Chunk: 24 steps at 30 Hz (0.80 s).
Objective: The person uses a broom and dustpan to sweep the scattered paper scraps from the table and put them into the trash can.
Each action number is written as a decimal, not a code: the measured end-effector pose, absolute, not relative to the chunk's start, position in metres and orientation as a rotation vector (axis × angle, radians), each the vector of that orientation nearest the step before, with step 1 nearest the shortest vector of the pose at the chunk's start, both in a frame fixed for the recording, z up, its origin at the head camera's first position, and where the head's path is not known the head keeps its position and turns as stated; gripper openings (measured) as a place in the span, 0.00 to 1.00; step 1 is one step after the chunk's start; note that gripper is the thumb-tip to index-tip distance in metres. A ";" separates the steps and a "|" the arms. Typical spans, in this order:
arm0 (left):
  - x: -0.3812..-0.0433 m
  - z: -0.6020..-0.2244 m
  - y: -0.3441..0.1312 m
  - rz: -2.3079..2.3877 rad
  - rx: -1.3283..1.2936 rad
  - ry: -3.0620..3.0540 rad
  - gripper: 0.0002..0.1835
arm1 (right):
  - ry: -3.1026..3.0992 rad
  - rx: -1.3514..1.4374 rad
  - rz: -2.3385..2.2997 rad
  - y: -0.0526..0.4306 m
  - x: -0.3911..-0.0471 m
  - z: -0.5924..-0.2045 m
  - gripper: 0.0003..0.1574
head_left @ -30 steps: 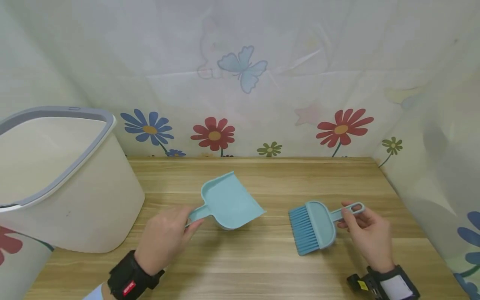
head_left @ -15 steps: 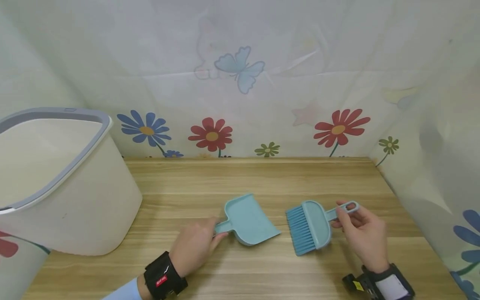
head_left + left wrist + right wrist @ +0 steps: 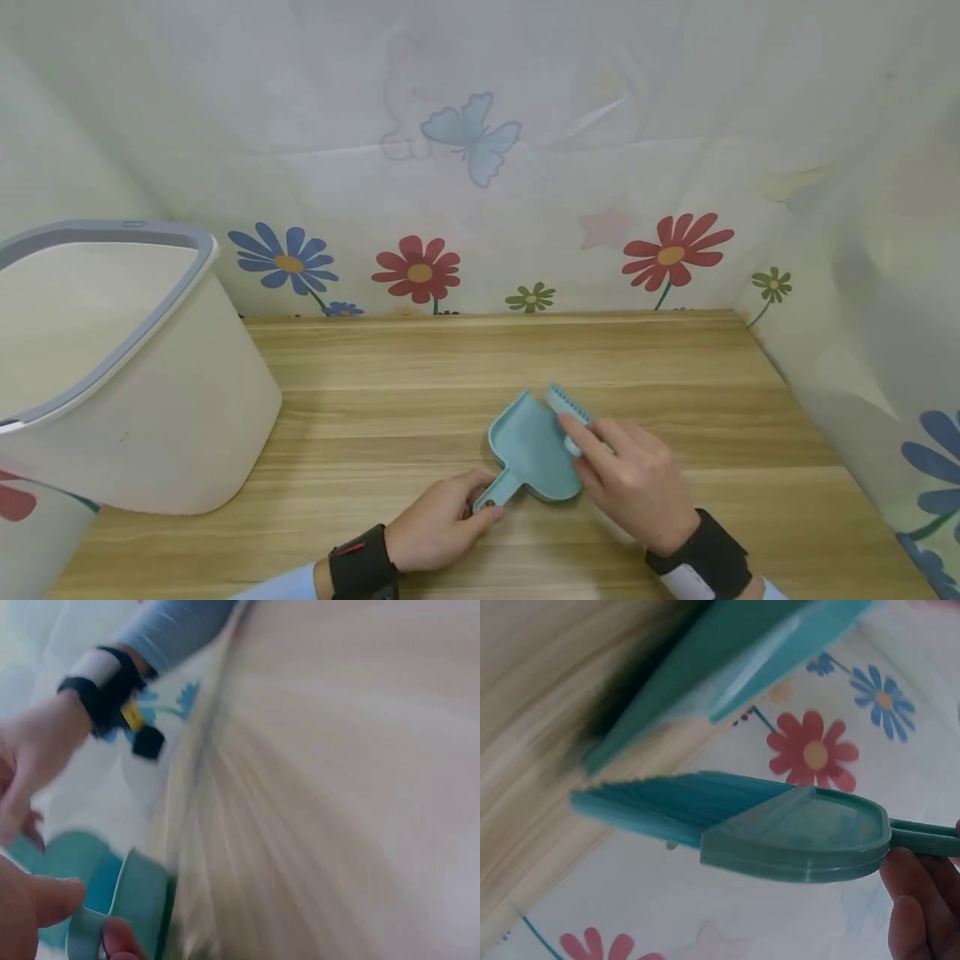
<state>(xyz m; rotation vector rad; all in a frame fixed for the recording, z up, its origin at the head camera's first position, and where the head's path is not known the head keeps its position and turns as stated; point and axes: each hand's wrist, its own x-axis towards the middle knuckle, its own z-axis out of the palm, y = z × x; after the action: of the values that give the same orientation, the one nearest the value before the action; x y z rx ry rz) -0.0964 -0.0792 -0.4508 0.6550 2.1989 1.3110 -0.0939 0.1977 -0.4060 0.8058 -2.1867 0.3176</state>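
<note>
My left hand [image 3: 446,521] pinches the handle of a light blue dustpan [image 3: 534,446] in the head view, its scoop pointing away and to the right. From the right, my right hand [image 3: 630,475] grips a small matching brush [image 3: 566,402], turned on edge at the pan's open side. Fingers hide most of the brush in that view. The right wrist view shows the whole brush head [image 3: 802,832], blue bristles close to the lip of the dustpan [image 3: 742,667]; whether they touch is unclear. The left wrist view shows my left thumb [image 3: 56,900] on the pan's handle.
A large white bin [image 3: 195,400] with a grey rim stands on the left of the wooden table [image 3: 390,358]. Behind and to the right hangs a pale curtain [image 3: 585,100] printed with flowers and a butterfly.
My left hand has carried the dustpan rightward and nearer to me, turning its handle toward me. My right hand has moved left and turned the brush from flat to on edge beside the pan.
</note>
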 end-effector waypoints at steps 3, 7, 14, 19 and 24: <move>-0.092 -0.454 -0.066 1.428 0.631 2.067 0.22 | -2.191 0.911 0.220 0.184 -0.091 -0.414 0.27; -0.088 -0.454 -0.053 1.506 0.601 1.932 0.23 | -2.214 0.978 0.131 0.177 -0.086 -0.423 0.30; -0.083 -0.452 -0.041 1.553 0.495 1.739 0.23 | -2.505 1.055 0.241 0.181 -0.066 -0.425 0.16; -0.080 -0.454 -0.038 1.580 0.530 1.666 0.20 | -2.709 1.001 0.336 0.183 -0.052 -0.428 0.27; -0.082 -0.455 -0.040 1.565 0.547 1.638 0.20 | -2.652 0.890 0.235 0.176 -0.043 -0.436 0.29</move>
<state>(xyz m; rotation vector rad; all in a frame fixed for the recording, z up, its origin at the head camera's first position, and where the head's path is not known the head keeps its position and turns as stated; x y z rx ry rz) -0.0819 -0.0399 -0.4552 0.5472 1.6384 1.5648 -0.0430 0.1764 -0.4364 0.8905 -2.6515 0.2354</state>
